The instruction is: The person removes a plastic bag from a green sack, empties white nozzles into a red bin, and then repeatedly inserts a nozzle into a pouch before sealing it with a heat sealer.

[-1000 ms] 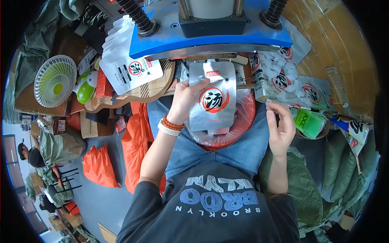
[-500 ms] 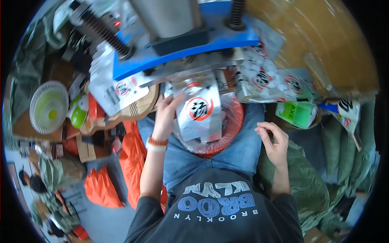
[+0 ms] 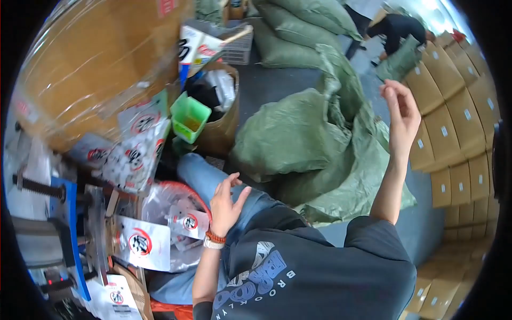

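Note:
My left hand (image 3: 226, 207), with a red beaded band and a pale band at the wrist, is open above my thigh, just beside the red-rimmed bucket (image 3: 186, 186). It holds nothing. In the plastic-lined bucket lies a small white pouch (image 3: 192, 223) with a red ring and black character. A larger printed pouch (image 3: 140, 245) extends from the press (image 3: 96, 234) over the bucket's edge. Out to the right, my right hand (image 3: 404, 114) is raised above the green woven sack (image 3: 298, 133). Its fingers curl towards the thumb; whatever they pinch, if anything, is too small to see.
A large cardboard box (image 3: 106, 58) stands at upper left, with printed bags (image 3: 133, 160) beside it. A green plastic box (image 3: 190, 117) leans at a carton with a white bag. Stacked cartons (image 3: 448, 106) line the right; a person (image 3: 397, 32) bends near filled sacks.
My view has turned right, towards the green sack. My left hand has left the pouch at the press and opened. My right hand has risen and reached outward from beside my leg.

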A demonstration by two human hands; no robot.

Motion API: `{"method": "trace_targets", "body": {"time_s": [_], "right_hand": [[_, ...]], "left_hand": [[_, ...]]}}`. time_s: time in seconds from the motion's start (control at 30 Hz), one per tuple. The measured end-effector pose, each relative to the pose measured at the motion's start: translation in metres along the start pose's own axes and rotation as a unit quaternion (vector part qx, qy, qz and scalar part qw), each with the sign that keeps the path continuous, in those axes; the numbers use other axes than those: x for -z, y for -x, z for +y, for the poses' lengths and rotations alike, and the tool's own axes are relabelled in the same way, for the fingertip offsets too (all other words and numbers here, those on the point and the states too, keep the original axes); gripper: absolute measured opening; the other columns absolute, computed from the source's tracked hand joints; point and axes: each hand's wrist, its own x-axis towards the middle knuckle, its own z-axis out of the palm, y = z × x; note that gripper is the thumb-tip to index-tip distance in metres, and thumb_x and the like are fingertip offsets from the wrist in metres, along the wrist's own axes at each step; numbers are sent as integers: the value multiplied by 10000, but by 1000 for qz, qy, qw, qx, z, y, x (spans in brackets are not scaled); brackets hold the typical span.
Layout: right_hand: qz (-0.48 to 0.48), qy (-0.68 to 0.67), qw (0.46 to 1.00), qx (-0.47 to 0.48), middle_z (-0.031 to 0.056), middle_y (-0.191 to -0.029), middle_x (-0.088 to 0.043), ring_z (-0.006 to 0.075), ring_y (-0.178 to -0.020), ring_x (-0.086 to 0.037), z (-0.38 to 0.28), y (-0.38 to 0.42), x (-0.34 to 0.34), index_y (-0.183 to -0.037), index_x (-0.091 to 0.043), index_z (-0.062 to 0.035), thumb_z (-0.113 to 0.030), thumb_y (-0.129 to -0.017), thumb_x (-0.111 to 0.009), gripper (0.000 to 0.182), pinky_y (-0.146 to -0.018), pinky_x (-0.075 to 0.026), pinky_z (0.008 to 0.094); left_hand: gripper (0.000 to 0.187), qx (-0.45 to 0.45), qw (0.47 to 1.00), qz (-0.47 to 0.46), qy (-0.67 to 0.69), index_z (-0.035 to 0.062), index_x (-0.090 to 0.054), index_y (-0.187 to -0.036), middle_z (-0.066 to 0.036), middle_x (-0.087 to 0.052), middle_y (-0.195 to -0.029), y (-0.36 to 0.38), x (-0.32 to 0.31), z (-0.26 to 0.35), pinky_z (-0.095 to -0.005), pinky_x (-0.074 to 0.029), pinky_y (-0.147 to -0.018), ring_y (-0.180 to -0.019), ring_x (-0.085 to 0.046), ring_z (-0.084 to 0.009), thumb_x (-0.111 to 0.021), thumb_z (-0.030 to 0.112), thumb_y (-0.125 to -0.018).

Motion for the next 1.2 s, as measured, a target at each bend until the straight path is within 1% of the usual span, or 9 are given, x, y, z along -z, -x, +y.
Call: {"method": "trace_targets", "body": {"time_s": [0.13, 0.27, 0.4, 0.43, 0.5, 0.57, 0.67, 1.0, 1.2], "right_hand": [[-48, 366, 929, -11, 155, -1214, -587, 260, -1119, -568, 136, -25, 92, -1276, -503, 13, -301, -865, -694, 553, -948, -443, 349], [-206, 425, 870, -142, 215, -1251, -555, 344, -1186, -528, 250, 4, 89, -1372, -425, -75, -485, -724, -765, 839, -1035, -360, 415], [-152, 470, 844, -211, 194, -1037, -645, 341, -1053, -589, 264, -2, 49, -1183, -593, -60, -415, -720, -761, 608, -978, -389, 430], [-153, 537, 814, -161, 168, -923, -655, 324, -977, -602, 263, -1, 46, -1030, -640, -53, -348, -717, -740, 442, -907, -414, 429], [-136, 648, 749, -33, 109, -721, -657, 261, -837, -613, 280, -6, 37, -690, -681, -60, -166, -685, -652, 110, -760, -438, 412], [-134, 638, 758, -12, 114, -723, -655, 265, -833, -612, 285, -13, 33, -695, -677, -60, -143, -672, -638, 95, -753, -439, 413], [-89, 627, 772, 53, 134, -708, -639, 269, -827, -615, 300, -45, 30, -677, -654, -60, -141, -650, -634, 88, -763, -458, 382], [-31, 675, 735, -56, 180, -737, -664, 372, -741, -649, 349, -106, 65, -808, -691, -63, -251, -689, -616, 235, -710, -512, 483], [28, 653, 749, -110, 195, -770, -666, 387, -756, -655, 324, -73, 50, -782, -674, -64, -258, -744, -605, 209, -659, -510, 496]], "left_hand": [[825, -8, 998, -43, -36, -16, -323, -1378, -217, -456, -1318, -28, -66, -36, -414, -413, -992, -1224, -452, -357, -767, 329, -773], [985, 9, 998, -31, -61, 5, -195, -1454, -220, -250, -1486, -78, -90, -40, -420, -352, -1059, -1305, -368, -386, -783, 353, -744], [768, 85, 980, -141, -115, 61, -356, -1405, -235, -577, -1215, -137, -118, -44, -431, -495, -850, -1070, -596, -367, -730, 340, -796], [433, 2, 992, -101, -77, 22, -600, -1159, -224, -670, -888, -149, -135, -75, -424, -516, -718, -853, -661, -370, -686, 297, -836], [320, 46, 994, -90, -38, 3, -639, -1023, -217, -665, -825, -171, -146, -77, -416, -514, -693, -800, -660, -371, -674, 266, -843], [205, 61, 997, -42, -7, -16, -685, -825, -208, -647, -710, -190, -156, -75, -399, -506, -642, -703, -651, -379, -648, 184, -848], [169, 71, 996, -11, -50, -18, -676, -845, -239, -642, -773, -223, -155, -57, -427, -506, -669, -745, -646, -394, -626, 143, -835], [76, -38, 993, 100, 56, -25, -635, -736, -250, -622, -743, -326, -166, 52, -463, -497, -726, -759, -619, -425, -586, 21, -700], [71, -62, 977, 165, 122, -4, -633, -813, -213, -632, -780, -368, -165, 31, -433, -492, -712, -779, -615, -402, -577, 35, -793]]}}
